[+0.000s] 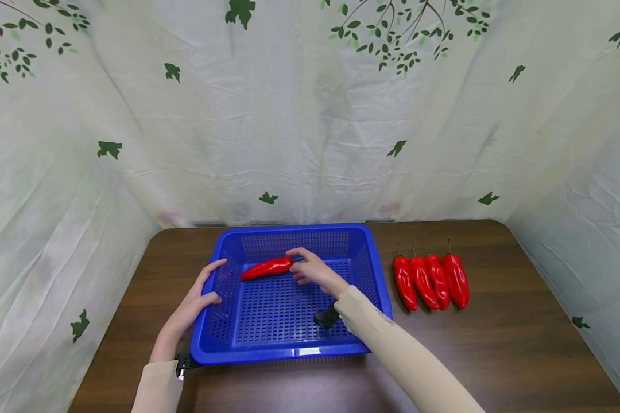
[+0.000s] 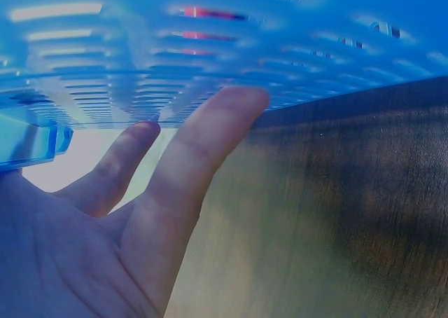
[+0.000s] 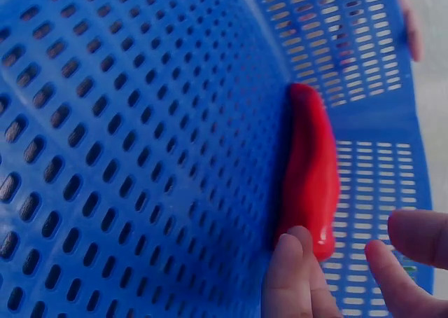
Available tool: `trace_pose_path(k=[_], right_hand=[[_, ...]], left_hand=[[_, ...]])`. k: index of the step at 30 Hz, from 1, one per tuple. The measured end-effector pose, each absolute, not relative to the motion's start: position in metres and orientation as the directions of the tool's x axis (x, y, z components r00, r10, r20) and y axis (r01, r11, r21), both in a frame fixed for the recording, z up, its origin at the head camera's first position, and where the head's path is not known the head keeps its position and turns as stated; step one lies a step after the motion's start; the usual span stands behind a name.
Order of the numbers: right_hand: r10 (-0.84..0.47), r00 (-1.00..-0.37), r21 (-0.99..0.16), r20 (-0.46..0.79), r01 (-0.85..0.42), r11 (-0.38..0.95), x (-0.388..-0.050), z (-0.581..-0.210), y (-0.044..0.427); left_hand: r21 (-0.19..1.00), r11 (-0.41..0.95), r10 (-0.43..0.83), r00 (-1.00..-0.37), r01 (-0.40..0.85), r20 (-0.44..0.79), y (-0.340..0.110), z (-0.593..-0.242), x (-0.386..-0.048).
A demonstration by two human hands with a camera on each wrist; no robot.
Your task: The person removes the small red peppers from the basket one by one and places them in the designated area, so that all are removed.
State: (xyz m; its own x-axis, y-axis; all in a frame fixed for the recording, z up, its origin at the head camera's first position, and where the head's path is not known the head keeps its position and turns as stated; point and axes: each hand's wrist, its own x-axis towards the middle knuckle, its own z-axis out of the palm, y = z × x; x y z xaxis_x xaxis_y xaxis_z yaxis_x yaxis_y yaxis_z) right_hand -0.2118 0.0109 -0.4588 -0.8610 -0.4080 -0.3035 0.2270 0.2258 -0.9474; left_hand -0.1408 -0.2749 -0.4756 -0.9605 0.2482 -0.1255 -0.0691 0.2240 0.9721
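A blue plastic basket (image 1: pixel 289 351) with slotted walls and floor stands on the table. One glossy red chili pepper (image 1: pixel 265 268) lies inside it, towards the back left. My left hand (image 1: pixel 188 307) holds the basket's left side, thumb and a finger over the rim; in the left wrist view, fingers (image 2: pixel 203 143) extend against the slotted wall from outside. Inside the basket, my right hand (image 1: pixel 312 269) is at the pepper's right end. Its fingers are spread; in the right wrist view some fingertips (image 3: pixel 288 262) overlap the near end of the pepper (image 3: pixel 311 171), and whether they touch is unclear.
Several more red chili peppers (image 1: pixel 456 280) lie side by side on the brown wooden table (image 1: pixel 516 321), right of the basket. A pale curtain (image 1: pixel 310 126) with leaf patterns hangs behind and along both sides.
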Motion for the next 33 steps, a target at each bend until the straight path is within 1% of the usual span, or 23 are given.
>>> trace_pose_path(k=[5, 8, 15, 22, 29, 33], right_hand=[[-0.433, -0.836, -0.934, -0.336, 0.239, 0.264, -0.2142, -0.4637, 0.0063], [-0.431, -0.834, -0.931, -0.344, 0.24, 0.276, -0.2147, -0.4645, 0.0033], [-0.407, -0.848, -0.921, -0.34, 0.213, 0.327, -0.216, -0.465, 0.0005], [-0.401, -0.861, -0.929, -0.313, 0.19, 0.319, -0.2159, -0.4633, 0.003], [-0.368, -0.886, -0.918, -0.281, 0.137, 0.371, -0.216, -0.4627, 0.0043], [-0.358, -0.898, -0.923, -0.258, 0.119, 0.367, -0.2164, -0.4641, 0.0045]], left_hand=[[0.97, 0.232, 0.248, -0.96, -0.069, -0.128, -0.2755, -0.4751, -0.1407], [0.97, 0.231, 0.247, -0.96, -0.072, -0.13, -0.2754, -0.4756, -0.1408], [0.974, 0.217, 0.254, -0.959, -0.07, -0.126, -0.274, -0.4764, -0.1422], [0.973, 0.225, 0.253, -0.961, -0.057, -0.115, -0.2738, -0.4765, -0.1428], [0.976, 0.211, 0.252, -0.961, -0.06, -0.114, -0.2748, -0.4766, -0.1423], [0.977, 0.205, 0.25, -0.961, -0.065, -0.117, -0.2758, -0.4769, -0.142]])
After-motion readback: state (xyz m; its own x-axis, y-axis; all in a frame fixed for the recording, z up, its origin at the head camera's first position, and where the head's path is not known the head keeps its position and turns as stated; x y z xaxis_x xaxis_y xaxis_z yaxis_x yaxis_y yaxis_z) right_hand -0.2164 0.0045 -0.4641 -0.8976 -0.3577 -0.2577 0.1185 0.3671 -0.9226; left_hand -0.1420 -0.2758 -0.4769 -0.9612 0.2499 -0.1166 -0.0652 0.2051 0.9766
